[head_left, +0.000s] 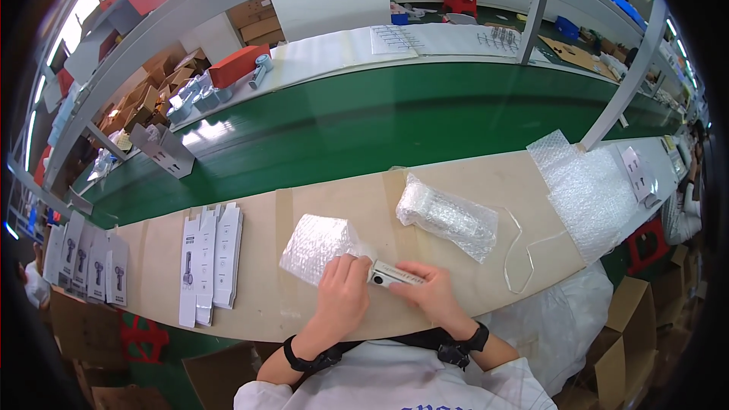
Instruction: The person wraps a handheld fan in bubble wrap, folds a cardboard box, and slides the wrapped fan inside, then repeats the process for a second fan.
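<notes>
In front of me, my right hand point(433, 294) is closed around one end of a small white box-like piece point(395, 274) with printing and a dark round spot. My left hand point(344, 292) is curled closed against the piece's other end, its fingertips mostly hidden. Just beyond the left hand, and partly covered by it, lies a bubble-wrapped bundle point(317, 243). A second, longer bubble-wrapped bundle point(444, 216) rests on the tan table point(262, 281) farther right. What is inside either bundle cannot be made out clearly.
Flat printed white cartons point(209, 264) lie at the left, with several upright printed boxes point(91, 266) at the table's left end. Bubble-wrap sheets point(588, 197) cover the right end. A thin whitish strip point(519, 247) loops nearby. Grey shelf posts point(630, 76) stand beyond the table.
</notes>
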Motion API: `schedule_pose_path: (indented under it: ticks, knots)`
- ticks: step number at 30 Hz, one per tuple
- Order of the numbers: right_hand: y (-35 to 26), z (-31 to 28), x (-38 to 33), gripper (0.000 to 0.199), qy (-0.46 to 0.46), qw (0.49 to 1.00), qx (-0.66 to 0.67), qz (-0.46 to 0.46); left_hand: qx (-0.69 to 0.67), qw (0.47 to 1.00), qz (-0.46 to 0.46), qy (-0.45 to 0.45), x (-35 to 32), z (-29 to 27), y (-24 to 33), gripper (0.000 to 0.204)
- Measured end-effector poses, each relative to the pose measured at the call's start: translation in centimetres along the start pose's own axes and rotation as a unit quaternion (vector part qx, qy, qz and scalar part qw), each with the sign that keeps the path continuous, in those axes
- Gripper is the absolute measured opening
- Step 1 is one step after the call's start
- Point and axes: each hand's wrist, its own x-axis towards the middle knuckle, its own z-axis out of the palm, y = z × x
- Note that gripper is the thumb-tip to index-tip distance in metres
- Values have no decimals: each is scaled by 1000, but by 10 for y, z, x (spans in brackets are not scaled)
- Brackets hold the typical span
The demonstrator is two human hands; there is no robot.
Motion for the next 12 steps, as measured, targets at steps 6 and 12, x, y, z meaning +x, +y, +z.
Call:
schedule_pose_path:
  ticks: [6, 12]
  knots:
    - [9, 0, 1, 45, 107, 759, -431, -475, -4, 999, 16, -50, 1, 0, 9, 19]
    - [3, -6, 4, 48, 115, 667, -505, -535, -29, 999, -16, -16, -5, 10, 6, 20]
